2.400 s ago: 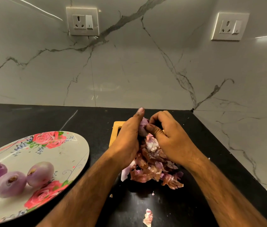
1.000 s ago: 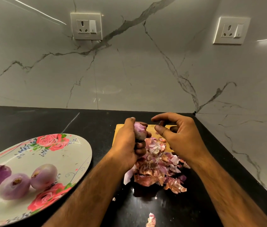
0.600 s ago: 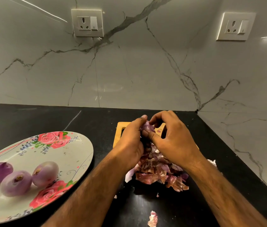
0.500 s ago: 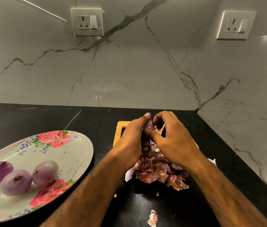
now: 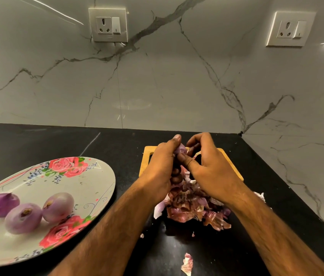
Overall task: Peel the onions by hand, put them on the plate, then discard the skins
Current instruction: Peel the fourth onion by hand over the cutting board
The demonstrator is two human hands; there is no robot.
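Note:
My left hand (image 5: 160, 168) grips a small purple onion (image 5: 180, 150) above a wooden cutting board (image 5: 147, 156); only the onion's top shows between my fingers. My right hand (image 5: 206, 166) meets it from the right, thumb and fingertips pinching the skin at the onion's top. A heap of pink and brown onion skins (image 5: 195, 208) lies under both hands on the board's near end and the black counter. Three peeled onions (image 5: 57, 206) sit on the near left part of a rose-patterned plate (image 5: 89, 182).
A loose skin scrap (image 5: 187, 263) lies on the black counter (image 5: 37, 144) near the front edge, with small flakes around the heap. Marble walls close in at the back and right. Two wall sockets (image 5: 108, 24) are mounted above.
One second ago my right hand was open and apart from the onion; it has come back and pinches the skin at the onion's top. The left hand keeps its grip.

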